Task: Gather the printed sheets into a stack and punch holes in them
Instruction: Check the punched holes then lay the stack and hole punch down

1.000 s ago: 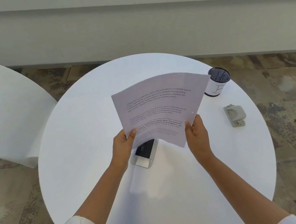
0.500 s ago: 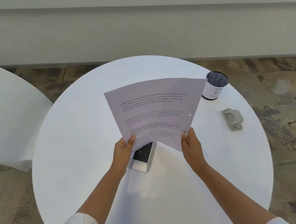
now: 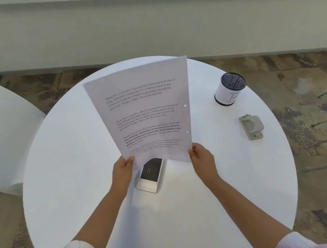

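While hands hold sheets (image 3: pixel 147 113), round white table (image 3: pixel 65 154) meets patterned floor (image 3: pixel 305 80).

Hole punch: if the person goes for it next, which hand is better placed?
Right, probably. The hole punch lies on the table to the right of the right hand with nothing between. The left hand would have to cross the sheets, which both hands hold.

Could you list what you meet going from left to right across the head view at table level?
White chair → left hand → black and silver device → right hand → pen cup → hole punch. The sheets, held by both hands, span the middle.
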Demonstrator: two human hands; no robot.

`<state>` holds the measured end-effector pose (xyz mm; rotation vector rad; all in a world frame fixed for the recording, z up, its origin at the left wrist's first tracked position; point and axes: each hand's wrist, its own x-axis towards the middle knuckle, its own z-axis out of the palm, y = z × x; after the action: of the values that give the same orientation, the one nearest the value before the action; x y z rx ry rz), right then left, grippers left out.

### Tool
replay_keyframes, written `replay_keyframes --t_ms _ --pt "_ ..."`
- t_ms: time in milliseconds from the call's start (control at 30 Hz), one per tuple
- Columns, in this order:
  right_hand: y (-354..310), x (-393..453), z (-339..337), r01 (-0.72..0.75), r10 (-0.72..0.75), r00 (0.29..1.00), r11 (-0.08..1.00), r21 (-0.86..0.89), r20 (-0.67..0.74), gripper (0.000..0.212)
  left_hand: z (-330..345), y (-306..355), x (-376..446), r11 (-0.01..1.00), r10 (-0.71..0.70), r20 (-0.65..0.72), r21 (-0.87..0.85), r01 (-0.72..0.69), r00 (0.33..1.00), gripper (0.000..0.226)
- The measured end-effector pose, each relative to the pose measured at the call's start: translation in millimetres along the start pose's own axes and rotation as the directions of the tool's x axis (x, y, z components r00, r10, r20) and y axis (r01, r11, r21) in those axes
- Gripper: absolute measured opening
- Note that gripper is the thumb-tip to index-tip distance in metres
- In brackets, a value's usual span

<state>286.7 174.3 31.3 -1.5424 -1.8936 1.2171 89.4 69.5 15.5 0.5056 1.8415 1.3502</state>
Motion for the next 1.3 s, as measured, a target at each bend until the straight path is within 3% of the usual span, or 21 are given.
replay_keyframes --t_ms 133,233,467,833,1300 --pt "-17 13 9 -0.075 0.070 0.996 0.994 0.081 0.063 0.025 -17 13 19 1.000 0.021 -0.131 -0.002 -0.021 0.991 0.019" --pt "-28 22 22 -0.104 0.096 0.993 0.987 0.126 0.068 0.025 -37 20 40 0.999 0.040 -0.201 0.021 -0.037 0.979 0.024" --pt "-51 41 63 -0.123 0.111 0.982 0.990 0.071 0.152 0.024 -84 28 91 0.994 0.021 -0.229 0.108 0.004 0.973 0.027" --pt "-77 82 117 -0.123 0.111 0.986 0.989 0.087 0.126 0.029 -116 14 149 0.990 -0.032 -0.330 0.123 0.076 0.943 0.031" --pt "-98 134 155 -0.052 0.048 0.993 0.998 0.032 0.108 0.033 -135 19 195 0.988 0.019 -0.376 0.147 0.039 0.926 0.034"
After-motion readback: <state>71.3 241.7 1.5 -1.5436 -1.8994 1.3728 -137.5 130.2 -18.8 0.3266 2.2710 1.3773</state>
